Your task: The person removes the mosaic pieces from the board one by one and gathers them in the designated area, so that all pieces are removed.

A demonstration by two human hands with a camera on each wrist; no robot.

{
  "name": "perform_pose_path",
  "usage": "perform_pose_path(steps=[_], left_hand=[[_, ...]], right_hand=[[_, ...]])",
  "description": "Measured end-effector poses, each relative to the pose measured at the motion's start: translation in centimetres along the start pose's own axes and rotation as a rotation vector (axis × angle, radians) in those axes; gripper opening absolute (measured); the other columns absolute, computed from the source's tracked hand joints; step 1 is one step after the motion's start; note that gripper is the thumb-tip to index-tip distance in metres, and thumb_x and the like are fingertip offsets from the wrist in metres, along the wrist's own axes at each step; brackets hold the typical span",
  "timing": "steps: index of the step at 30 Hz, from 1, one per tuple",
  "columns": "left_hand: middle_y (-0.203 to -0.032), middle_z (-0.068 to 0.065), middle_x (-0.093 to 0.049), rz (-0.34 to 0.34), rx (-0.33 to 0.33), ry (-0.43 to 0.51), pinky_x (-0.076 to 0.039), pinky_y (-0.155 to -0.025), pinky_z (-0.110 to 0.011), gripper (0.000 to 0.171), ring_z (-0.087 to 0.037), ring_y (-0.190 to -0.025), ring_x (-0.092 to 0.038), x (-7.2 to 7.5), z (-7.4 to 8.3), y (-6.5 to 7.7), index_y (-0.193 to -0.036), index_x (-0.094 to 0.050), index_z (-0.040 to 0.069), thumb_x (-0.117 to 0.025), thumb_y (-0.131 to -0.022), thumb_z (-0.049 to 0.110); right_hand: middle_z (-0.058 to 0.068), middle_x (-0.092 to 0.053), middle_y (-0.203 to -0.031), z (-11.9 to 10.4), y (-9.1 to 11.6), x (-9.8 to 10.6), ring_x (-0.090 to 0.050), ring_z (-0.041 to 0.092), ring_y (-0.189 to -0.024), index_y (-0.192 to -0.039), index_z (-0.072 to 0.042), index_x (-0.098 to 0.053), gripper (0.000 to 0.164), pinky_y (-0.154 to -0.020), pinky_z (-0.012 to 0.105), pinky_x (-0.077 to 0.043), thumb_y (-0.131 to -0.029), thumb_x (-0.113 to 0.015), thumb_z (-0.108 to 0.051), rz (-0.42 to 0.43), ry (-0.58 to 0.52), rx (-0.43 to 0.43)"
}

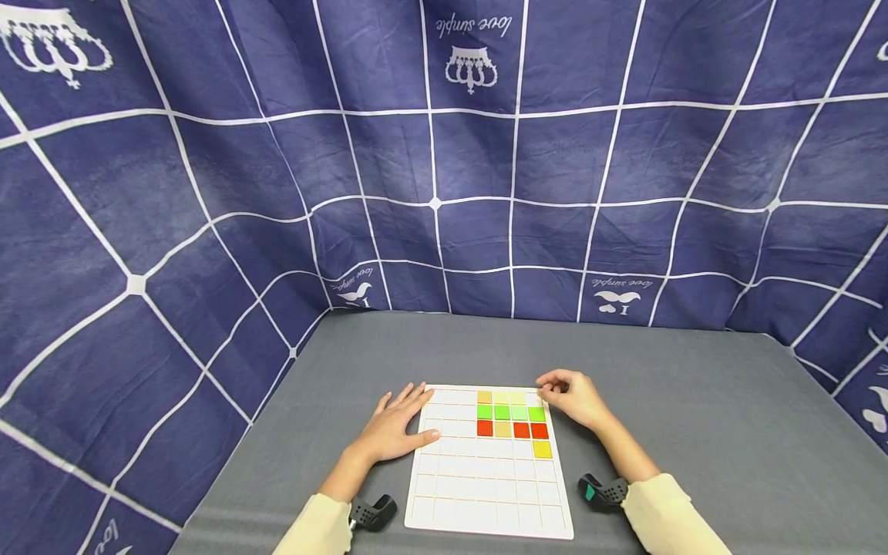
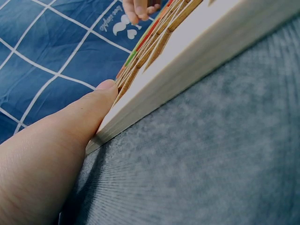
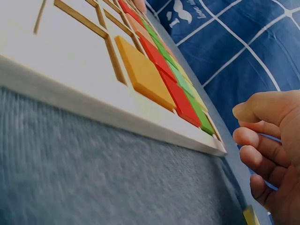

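A white gridded board [image 1: 454, 466] lies flat on the table, with coloured square tiles in its upper right cells. My left hand [image 1: 391, 430] rests spread over the board's upper left edge, its thumb on the board; the thumb [image 2: 89, 115] also shows in the left wrist view. My right hand [image 1: 576, 397] is at the upper right corner with loosely bent fingers. In the right wrist view the right hand [image 3: 276, 145] is just off the board's corner, and I see nothing between thumb and fingers. The yellow tile [image 1: 542, 449] is the lowest one; red tiles [image 1: 539, 431] and green tiles [image 1: 536, 414] sit above it.
The grey table [image 1: 694, 432] surrounds the board. A blue curtain [image 1: 472, 169] with white lines hangs behind and at the sides. A small yellow piece [image 3: 251, 215] appears below the right hand in the right wrist view; what it is cannot be told.
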State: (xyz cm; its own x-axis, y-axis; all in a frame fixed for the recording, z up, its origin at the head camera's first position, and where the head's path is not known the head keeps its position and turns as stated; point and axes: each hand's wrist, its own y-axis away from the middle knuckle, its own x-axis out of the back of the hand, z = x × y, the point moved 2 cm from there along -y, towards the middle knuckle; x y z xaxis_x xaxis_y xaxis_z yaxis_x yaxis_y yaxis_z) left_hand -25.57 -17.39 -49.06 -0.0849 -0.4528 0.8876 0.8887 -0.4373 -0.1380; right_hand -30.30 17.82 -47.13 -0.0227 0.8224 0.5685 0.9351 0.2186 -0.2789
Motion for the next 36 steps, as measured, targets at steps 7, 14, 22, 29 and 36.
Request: perform_pose_path(steps=[7,14,22,29,36], left_hand=[[-0.156,-0.007,-0.033,0.002,0.0,0.0,-0.01,-0.112,-0.061,0.079,-0.029,-0.145,-0.023,0.0,-0.1,0.0,-0.151,-0.04,0.016,-0.058,-0.088,0.06],[-0.157,-0.005,-0.031,-0.007,0.016,-0.012,-0.008,-0.113,-0.059,0.081,-0.026,-0.146,-0.021,-0.2,0.0,-0.1,-0.152,-0.038,0.016,-0.058,-0.088,0.061],[-0.157,-0.006,-0.031,-0.006,0.012,-0.016,-0.008,-0.113,-0.06,0.081,-0.027,-0.146,-0.022,-0.3,0.0,0.0,-0.152,-0.038,0.016,-0.058,-0.088,0.06],[-0.157,-0.007,-0.032,-0.003,0.005,-0.02,-0.01,-0.112,-0.061,0.081,-0.03,-0.145,-0.024,-0.1,0.0,0.0,-0.151,-0.039,0.016,-0.058,-0.087,0.061],[-0.157,-0.006,-0.031,-0.003,0.012,-0.017,-0.009,-0.112,-0.06,0.081,-0.028,-0.146,-0.022,-0.1,0.0,-0.1,-0.152,-0.038,0.015,-0.058,-0.088,0.061]], right_hand=[[-0.004,-0.06,-0.073,-0.2,-0.1,-1.1,-0.051,0.009,-0.065,-0.09,-0.005,-0.073,0.009,-0.06,0.022,-0.041,-0.082,-0.074,-0.007,-0.034,0.007,0.009],[-0.005,-0.059,-0.073,-0.4,0.1,-1.5,-0.051,0.01,-0.066,-0.088,-0.008,-0.072,0.008,-0.061,0.023,-0.04,-0.082,-0.075,-0.011,-0.05,0.031,-0.004],[-0.006,-0.06,-0.073,-0.2,0.0,-2.0,-0.05,0.007,-0.065,-0.088,-0.007,-0.073,0.008,-0.06,0.022,-0.04,-0.082,-0.076,-0.012,-0.047,0.073,0.012],[-0.006,-0.058,-0.077,-0.3,-0.1,-2.2,-0.049,0.009,-0.067,-0.088,-0.008,-0.074,0.008,-0.061,0.024,-0.041,-0.082,-0.076,-0.013,-0.053,0.086,0.031],[-0.006,-0.057,-0.076,-0.4,-0.2,-2.3,-0.049,0.01,-0.067,-0.085,-0.009,-0.074,0.006,-0.061,0.023,-0.041,-0.081,-0.077,-0.012,-0.055,0.089,0.028]])
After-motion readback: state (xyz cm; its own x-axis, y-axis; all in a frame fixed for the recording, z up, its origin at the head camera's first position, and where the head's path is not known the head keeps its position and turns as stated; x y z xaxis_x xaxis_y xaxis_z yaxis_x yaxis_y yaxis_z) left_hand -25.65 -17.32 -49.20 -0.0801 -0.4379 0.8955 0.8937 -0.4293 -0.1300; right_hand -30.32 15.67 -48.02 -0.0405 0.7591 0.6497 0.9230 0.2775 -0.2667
